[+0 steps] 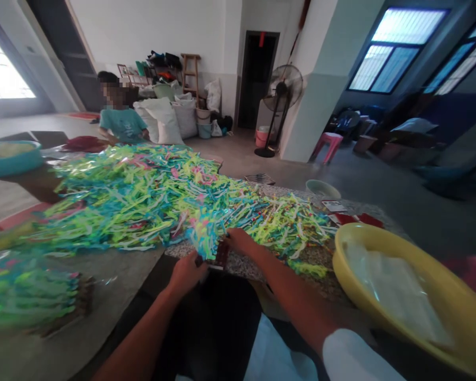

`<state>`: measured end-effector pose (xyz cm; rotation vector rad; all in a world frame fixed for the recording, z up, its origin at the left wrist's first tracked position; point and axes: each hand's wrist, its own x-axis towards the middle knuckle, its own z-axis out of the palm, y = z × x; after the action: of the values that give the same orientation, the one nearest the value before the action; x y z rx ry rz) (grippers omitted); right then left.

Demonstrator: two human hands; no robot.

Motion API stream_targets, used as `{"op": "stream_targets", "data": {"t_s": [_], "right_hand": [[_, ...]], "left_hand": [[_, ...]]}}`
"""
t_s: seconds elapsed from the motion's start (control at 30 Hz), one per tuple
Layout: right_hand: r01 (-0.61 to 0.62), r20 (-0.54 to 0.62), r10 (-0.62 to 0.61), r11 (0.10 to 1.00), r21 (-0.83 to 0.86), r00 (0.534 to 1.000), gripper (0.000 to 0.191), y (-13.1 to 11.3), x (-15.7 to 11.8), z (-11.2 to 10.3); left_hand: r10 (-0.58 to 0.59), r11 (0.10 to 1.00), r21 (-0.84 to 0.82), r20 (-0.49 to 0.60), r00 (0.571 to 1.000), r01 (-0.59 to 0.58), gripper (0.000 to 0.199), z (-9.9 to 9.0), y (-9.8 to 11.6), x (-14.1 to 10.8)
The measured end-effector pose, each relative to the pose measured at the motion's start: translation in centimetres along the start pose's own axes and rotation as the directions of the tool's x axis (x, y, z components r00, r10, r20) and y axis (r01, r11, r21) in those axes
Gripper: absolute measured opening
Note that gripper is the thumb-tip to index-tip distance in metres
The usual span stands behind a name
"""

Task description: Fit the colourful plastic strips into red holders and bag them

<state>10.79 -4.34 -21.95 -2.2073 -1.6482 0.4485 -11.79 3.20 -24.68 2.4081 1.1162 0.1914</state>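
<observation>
In the head view, a small bunch of green, blue and white strips [205, 235] stands on a dark red card [222, 254] at the near table edge. My left hand [187, 272] is closed at the card's left side, its fingertips at the base of the bunch. On the right side my right hand [240, 242] pinches the card's upper edge. Just beyond both hands spreads a large heap of similar coloured strips [130, 196], with pink ones among them.
A yellow basin [432, 264] with clear plastic packets stands at the right. Filled cards in plastic [31, 296] lie at the left, with a blue basin [14, 165] behind. A person [122, 124] is across the heap. Beyond stands a fan [281, 90].
</observation>
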Motion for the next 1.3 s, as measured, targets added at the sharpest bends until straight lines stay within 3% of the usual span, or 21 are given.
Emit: {"op": "stream_targets", "data": {"t_s": [0.13,0.33,0.5,0.67,0.87,1.1,1.3], "right_hand": [[-0.013,-0.024,0.011,0.994,-0.107,1.000,0.025,0.0,0.3,0.7],[-0.007,-0.031,0.005,0.998,-0.064,1.000,0.024,0.2,0.2,0.6],[-0.078,-0.045,0.084,0.990,0.120,0.995,0.022,0.7,0.3,0.2],[-0.176,0.034,0.176,0.910,0.375,0.984,0.026,1.1,0.2,0.2],[-0.035,-0.091,0.049,0.987,0.155,0.995,0.027,1.1,-0.2,1.3],[0.000,-0.021,-0.002,0.995,-0.095,1.000,0.029,-0.3,-0.9,1.4],[-0.049,0.016,0.053,0.983,-0.177,0.998,0.030,-1.6,-0.6,1.5]], "left_hand": [[0.005,1.000,-0.014,-0.011,1.000,-0.005,0.023,-0.1,0.3,-0.1],[-0.005,1.000,-0.026,0.006,1.000,0.005,0.021,-0.5,0.6,-0.3],[-0.003,1.000,0.004,-0.006,1.000,0.003,0.024,-0.4,0.5,-0.3],[-0.017,1.000,0.008,0.010,1.000,0.017,0.027,-0.2,0.4,-0.3],[-0.017,0.999,-0.030,-0.009,1.000,0.017,0.027,-0.3,0.5,-0.3],[-0.005,0.999,-0.049,-0.002,1.000,0.005,0.022,-0.2,0.4,-0.4],[-0.010,0.999,-0.042,-0.004,1.000,0.010,0.022,0.1,0.1,-0.2]]}}
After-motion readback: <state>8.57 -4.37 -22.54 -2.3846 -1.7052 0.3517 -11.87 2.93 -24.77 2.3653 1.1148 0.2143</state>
